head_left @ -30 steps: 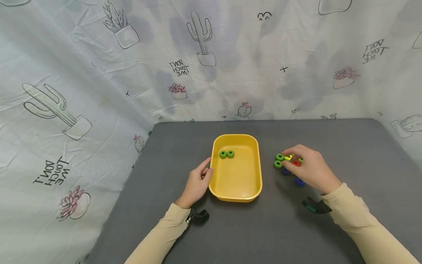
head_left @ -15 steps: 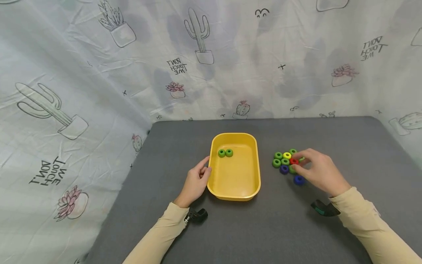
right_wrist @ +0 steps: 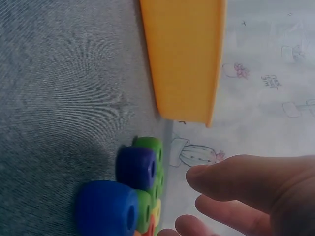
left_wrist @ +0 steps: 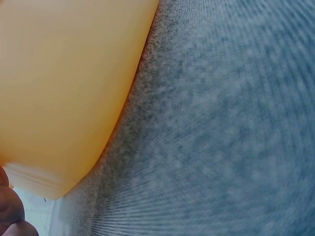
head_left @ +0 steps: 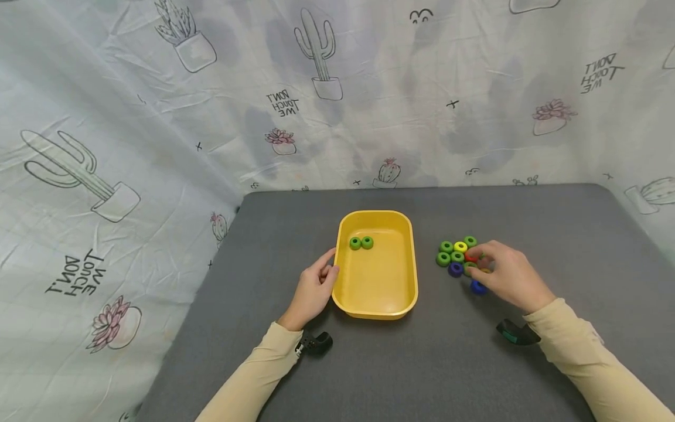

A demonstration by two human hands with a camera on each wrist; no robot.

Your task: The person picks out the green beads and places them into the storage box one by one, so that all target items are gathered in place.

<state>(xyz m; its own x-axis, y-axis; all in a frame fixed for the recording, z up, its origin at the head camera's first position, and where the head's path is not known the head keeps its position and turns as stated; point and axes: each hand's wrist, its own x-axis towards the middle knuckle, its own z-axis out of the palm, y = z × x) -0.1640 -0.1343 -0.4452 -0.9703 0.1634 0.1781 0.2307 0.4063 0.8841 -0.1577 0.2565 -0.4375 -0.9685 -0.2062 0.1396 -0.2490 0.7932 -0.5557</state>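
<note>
My left hand point(head_left: 311, 290) holds the left rim of a yellow plastic tray point(head_left: 375, 293), thumb at the edge and fingers against the outer wall. Two green ring-shaped beads point(head_left: 355, 242) lie side by side near the tray's far left corner. To the right, my right hand point(head_left: 511, 278) hovers over a cluster of beads, thumb and fingers apart with nothing seen between them. The cluster has several green beads point(head_left: 443, 259), a yellow bead point(head_left: 460, 247), a red bead point(head_left: 469, 257), a dark blue bead point(head_left: 456, 269) and a blue bead point(right_wrist: 106, 209). My fingers hide some.
A grey table point(head_left: 401, 375) carries the tray and the beads. Behind it and to the left hangs a pale curtain point(head_left: 227, 117) printed with cactus drawings. A strip of grey tabletop separates tray and cluster.
My right hand has shifted slightly right and nearer over the cluster, uncovering the yellow bead and more green ones. The left hand stays at the tray, and the view has tilted a little.
</note>
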